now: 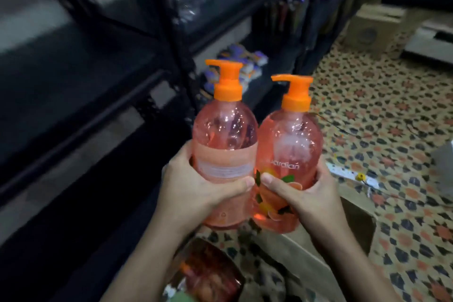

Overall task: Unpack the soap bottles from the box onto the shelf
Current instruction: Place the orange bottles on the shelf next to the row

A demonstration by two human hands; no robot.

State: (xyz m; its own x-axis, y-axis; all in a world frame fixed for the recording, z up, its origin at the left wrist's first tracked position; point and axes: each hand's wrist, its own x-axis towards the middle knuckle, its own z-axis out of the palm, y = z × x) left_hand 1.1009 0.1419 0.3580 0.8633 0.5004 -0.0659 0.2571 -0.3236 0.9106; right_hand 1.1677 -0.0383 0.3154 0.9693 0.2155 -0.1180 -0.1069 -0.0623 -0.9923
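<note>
Bottles (257, 152), two pump-topped ones pressed side by side, were held upright in the air above the box (318, 252), the left hand (196, 189) and right hand (306, 193) each wrapped around one, and a knock against the shelf (98, 110) could have loosened either grip.

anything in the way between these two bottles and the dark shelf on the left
Nothing visible blocks them. The left hand and right hand hold the two soap bottles in open air, and the dark shelf beside them looks bare, though blurred.
</note>
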